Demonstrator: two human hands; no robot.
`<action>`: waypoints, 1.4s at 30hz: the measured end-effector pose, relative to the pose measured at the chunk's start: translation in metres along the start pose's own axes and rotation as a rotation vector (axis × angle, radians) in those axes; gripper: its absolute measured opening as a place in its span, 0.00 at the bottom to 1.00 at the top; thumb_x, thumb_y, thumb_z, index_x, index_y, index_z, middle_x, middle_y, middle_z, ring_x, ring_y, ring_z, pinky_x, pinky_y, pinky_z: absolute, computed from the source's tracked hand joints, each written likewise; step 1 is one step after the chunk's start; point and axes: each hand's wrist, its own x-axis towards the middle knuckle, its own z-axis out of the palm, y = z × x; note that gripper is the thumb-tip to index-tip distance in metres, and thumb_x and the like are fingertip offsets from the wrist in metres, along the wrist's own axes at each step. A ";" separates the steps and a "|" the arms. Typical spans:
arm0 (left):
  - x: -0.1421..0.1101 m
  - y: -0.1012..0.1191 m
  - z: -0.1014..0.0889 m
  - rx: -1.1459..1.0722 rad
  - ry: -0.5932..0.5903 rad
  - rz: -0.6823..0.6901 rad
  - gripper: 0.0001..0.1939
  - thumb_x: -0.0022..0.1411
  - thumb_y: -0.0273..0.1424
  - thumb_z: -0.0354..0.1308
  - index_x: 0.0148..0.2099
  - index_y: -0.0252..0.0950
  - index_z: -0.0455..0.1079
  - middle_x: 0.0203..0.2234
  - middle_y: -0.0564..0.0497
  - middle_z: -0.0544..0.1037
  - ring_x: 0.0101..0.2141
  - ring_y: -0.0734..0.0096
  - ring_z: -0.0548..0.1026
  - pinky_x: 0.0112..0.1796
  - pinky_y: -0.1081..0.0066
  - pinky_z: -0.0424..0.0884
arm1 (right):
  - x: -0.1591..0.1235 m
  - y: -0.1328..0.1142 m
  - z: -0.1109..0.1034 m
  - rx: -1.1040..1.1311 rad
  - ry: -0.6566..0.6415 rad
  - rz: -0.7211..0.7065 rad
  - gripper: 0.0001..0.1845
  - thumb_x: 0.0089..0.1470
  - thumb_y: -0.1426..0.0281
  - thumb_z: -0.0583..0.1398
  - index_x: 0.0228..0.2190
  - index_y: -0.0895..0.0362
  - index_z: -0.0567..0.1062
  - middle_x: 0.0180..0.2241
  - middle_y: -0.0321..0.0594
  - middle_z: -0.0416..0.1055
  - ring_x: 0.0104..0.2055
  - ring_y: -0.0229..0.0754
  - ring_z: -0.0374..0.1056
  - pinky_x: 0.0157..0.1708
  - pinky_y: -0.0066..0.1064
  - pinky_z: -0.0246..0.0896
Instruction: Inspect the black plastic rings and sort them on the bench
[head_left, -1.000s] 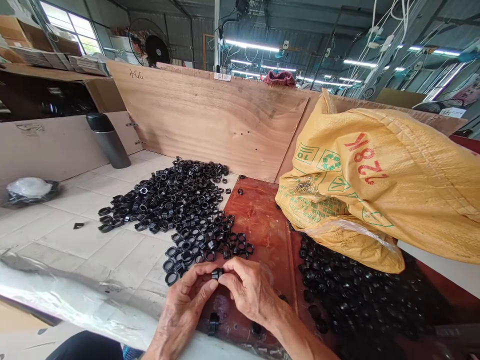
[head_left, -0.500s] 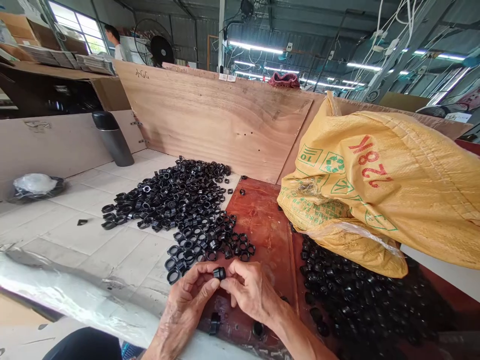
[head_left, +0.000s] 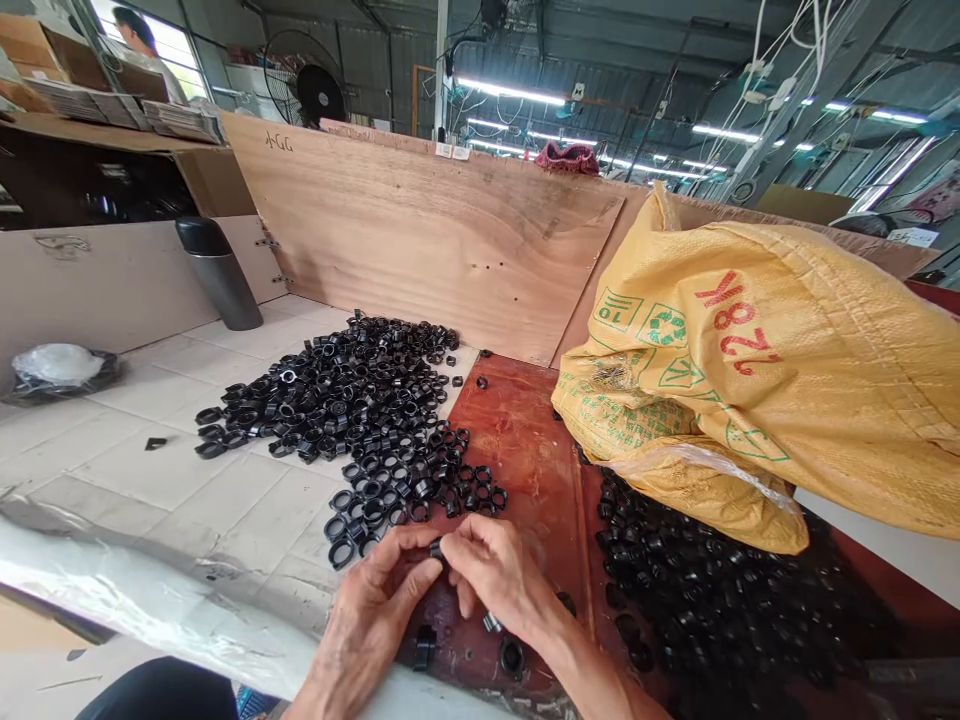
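Between the fingertips of both hands is a small black plastic ring point(head_left: 436, 547), mostly covered by the fingers. My left hand point(head_left: 375, 605) pinches it from the left with thumb and forefinger. From the right, the thumb and fingers of my right hand point(head_left: 499, 575) close over it. Just beyond the hands spreads a heap of black plastic rings point(head_left: 352, 390), its near edge close to my left fingers. Below the hands, one black part point(head_left: 425, 647) and a round black fitting point(head_left: 512, 657) lie on the reddish-brown board point(head_left: 517, 420).
A yellow woven sack point(head_left: 697, 370) leans on the right, above a dark pile of black parts point(head_left: 720, 590). A wooden panel point(head_left: 420, 230) closes off the back. On the left stand a dark flask point(head_left: 217, 275) and a plastic-wrapped bundle point(head_left: 60, 370). A person point(head_left: 146, 55) is in the background.
My right fingers have moved left over the ring, which now shows less. A shiny bit has come into sight under my right hand. The background person has shifted left.
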 end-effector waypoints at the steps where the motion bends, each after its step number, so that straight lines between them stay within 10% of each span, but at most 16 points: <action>1: 0.000 0.002 0.000 -0.060 -0.024 -0.061 0.16 0.60 0.46 0.65 0.43 0.42 0.79 0.36 0.49 0.85 0.40 0.57 0.83 0.44 0.65 0.80 | 0.000 -0.001 0.000 -0.067 0.021 -0.082 0.09 0.64 0.63 0.58 0.37 0.56 0.73 0.24 0.32 0.71 0.22 0.35 0.66 0.24 0.25 0.59; 4: 0.001 0.004 -0.002 -0.172 -0.060 -0.154 0.17 0.58 0.47 0.67 0.42 0.41 0.78 0.34 0.51 0.85 0.38 0.58 0.83 0.41 0.67 0.80 | -0.002 -0.003 0.000 -0.246 0.066 -0.345 0.07 0.62 0.66 0.59 0.40 0.55 0.75 0.31 0.37 0.74 0.29 0.38 0.69 0.31 0.27 0.63; 10: 0.000 -0.008 -0.004 0.017 0.020 0.006 0.15 0.60 0.45 0.67 0.44 0.42 0.80 0.45 0.48 0.84 0.50 0.55 0.80 0.51 0.65 0.75 | -0.001 -0.001 0.005 -0.006 0.038 -0.038 0.10 0.65 0.64 0.57 0.34 0.56 0.72 0.17 0.30 0.68 0.20 0.36 0.66 0.25 0.25 0.60; 16: 0.002 -0.006 -0.005 -0.204 -0.082 -0.172 0.20 0.60 0.48 0.65 0.46 0.40 0.76 0.31 0.49 0.85 0.34 0.58 0.84 0.39 0.65 0.80 | -0.005 -0.007 0.002 -0.177 0.048 -0.292 0.06 0.61 0.68 0.60 0.40 0.54 0.75 0.26 0.33 0.72 0.27 0.38 0.69 0.31 0.27 0.63; 26: -0.003 -0.033 -0.001 0.450 0.072 0.436 0.10 0.65 0.34 0.62 0.47 0.46 0.81 0.45 0.48 0.86 0.48 0.58 0.83 0.51 0.70 0.78 | 0.004 0.003 0.004 0.478 -0.044 0.243 0.16 0.51 0.60 0.65 0.24 0.58 0.70 0.20 0.31 0.68 0.14 0.32 0.59 0.16 0.25 0.54; 32: 0.003 -0.024 -0.004 0.367 0.047 0.332 0.08 0.67 0.38 0.61 0.44 0.43 0.78 0.42 0.51 0.86 0.43 0.62 0.84 0.43 0.72 0.81 | 0.002 -0.004 0.005 0.213 0.055 0.090 0.08 0.55 0.66 0.62 0.31 0.59 0.74 0.14 0.30 0.68 0.16 0.34 0.63 0.22 0.24 0.58; 38: -0.003 -0.029 -0.001 0.532 0.007 0.548 0.09 0.71 0.31 0.54 0.47 0.43 0.76 0.43 0.48 0.84 0.44 0.65 0.83 0.44 0.73 0.79 | 0.003 0.008 0.007 0.352 -0.015 0.294 0.12 0.53 0.60 0.61 0.28 0.57 0.71 0.19 0.33 0.69 0.15 0.36 0.62 0.18 0.28 0.59; 42: -0.006 -0.019 0.001 0.648 -0.103 0.422 0.07 0.68 0.37 0.58 0.40 0.42 0.74 0.32 0.51 0.82 0.32 0.66 0.82 0.34 0.73 0.77 | 0.007 0.015 -0.004 -0.152 0.028 0.092 0.09 0.57 0.66 0.60 0.28 0.57 0.73 0.21 0.35 0.69 0.20 0.39 0.66 0.22 0.28 0.59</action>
